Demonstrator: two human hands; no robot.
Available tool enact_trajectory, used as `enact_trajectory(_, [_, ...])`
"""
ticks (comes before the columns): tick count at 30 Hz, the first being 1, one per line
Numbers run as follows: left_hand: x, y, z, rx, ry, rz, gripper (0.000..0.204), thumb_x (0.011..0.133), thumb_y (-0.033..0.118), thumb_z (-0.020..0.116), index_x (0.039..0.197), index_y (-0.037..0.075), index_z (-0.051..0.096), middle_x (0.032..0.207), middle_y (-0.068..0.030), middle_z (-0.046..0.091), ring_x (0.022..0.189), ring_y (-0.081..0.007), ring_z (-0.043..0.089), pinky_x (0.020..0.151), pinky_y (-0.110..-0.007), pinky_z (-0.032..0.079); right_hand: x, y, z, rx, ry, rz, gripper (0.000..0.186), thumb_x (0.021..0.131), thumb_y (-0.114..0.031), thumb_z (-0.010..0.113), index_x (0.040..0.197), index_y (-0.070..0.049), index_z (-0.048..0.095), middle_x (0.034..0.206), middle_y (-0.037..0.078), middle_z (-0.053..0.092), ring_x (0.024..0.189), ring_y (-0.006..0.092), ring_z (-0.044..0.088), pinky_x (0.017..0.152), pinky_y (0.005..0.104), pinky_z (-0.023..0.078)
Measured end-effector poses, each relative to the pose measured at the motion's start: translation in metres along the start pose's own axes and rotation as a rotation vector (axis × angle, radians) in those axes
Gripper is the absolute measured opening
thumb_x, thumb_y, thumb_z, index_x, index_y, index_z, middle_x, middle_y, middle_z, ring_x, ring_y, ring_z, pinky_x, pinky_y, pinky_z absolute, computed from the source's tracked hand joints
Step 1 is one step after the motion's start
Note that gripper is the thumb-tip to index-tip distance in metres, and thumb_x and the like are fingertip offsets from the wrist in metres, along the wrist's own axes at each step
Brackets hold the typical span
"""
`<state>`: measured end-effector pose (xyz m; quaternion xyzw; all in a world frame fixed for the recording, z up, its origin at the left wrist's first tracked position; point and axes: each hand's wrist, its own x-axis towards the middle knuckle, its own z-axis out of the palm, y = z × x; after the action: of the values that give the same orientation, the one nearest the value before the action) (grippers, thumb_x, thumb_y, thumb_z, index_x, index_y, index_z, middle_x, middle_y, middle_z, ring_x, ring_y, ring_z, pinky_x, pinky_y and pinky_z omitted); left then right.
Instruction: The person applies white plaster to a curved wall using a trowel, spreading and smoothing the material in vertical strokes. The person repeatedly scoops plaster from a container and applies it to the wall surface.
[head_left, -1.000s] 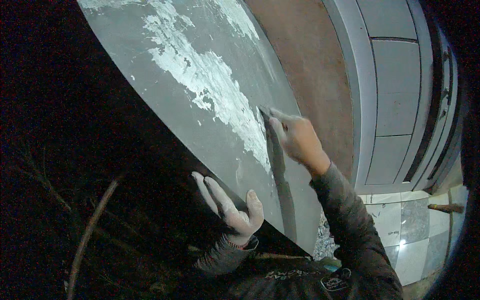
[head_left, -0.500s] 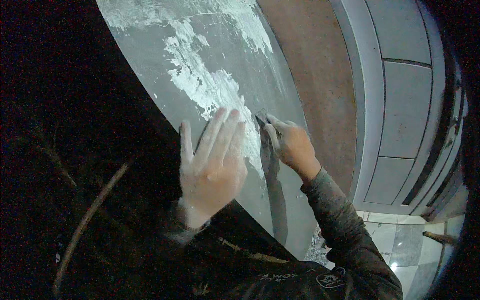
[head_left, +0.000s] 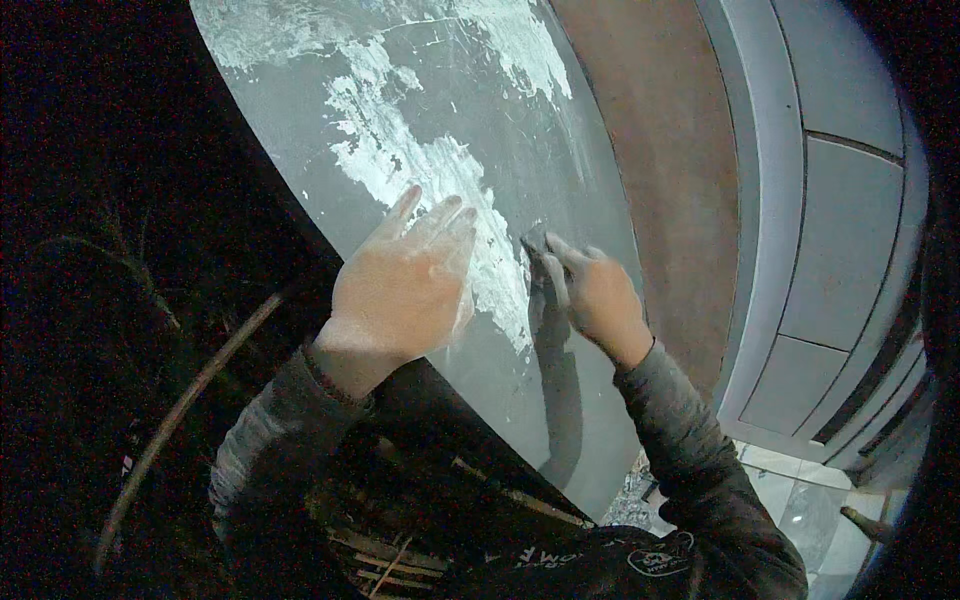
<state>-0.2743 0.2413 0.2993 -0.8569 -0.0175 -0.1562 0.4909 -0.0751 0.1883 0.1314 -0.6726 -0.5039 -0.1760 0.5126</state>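
A smooth grey surface (head_left: 500, 400) slopes away in front of me, with a ragged patch of white filler (head_left: 400, 150) running down its middle. My left hand (head_left: 400, 285), dusted white, lies palm down at the lower part of that patch. Its fingers are stretched out and hold nothing. Just right of the patch, my right hand (head_left: 600, 300) pinches a small dark flat piece (head_left: 535, 243) against the grey surface. Most of that piece is hidden by the fingers, so its exact kind does not show.
Right of the grey surface runs a brown band (head_left: 675, 150), then pale grey panels (head_left: 850, 230). Shiny floor tiles (head_left: 800, 500) lie lower right. Darkness borders the surface's left edge, with a thin pole (head_left: 200, 400) and wooden slats (head_left: 390, 565) below.
My left hand has moved up and left, coming down onto the filler patch, and its sleeve now shows. My right hand remains at nearly the same spot with the dark piece.
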Motion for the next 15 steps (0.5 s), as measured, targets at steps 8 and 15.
enact_trajectory(8, [-0.002, 0.000, 0.001, -0.113, 0.051, 0.045, 0.040, 0.087, 0.022, 0.063, 0.116, -0.004, 0.072, 0.125, -0.0183, 0.071, 0.123, -0.0296, 0.066, 0.116, -0.047, 0.042, 0.013, 0.012, 0.004, 0.034, 0.183, -0.032, 0.036, 0.102, -0.030, 0.058, 0.133, -0.013, 0.068, 0.087, 0.026, 0.066, 0.075, 0.0466, 0.065, 0.069, 0.0518, 0.053])
enact_trajectory(15, [-0.001, 0.002, -0.006, -0.135, 0.013, 0.039, 0.042, 0.087, 0.020, 0.063, 0.121, -0.004, 0.070, 0.127, -0.0203, 0.070, 0.124, -0.0295, 0.065, 0.116, -0.047, 0.042, -0.005, 0.018, 0.001, -0.019, -0.234, 0.170, 0.037, 0.101, -0.032, 0.060, 0.135, -0.017, 0.068, 0.085, 0.019, 0.064, 0.072, 0.0400, 0.067, 0.068, 0.0499, 0.053])
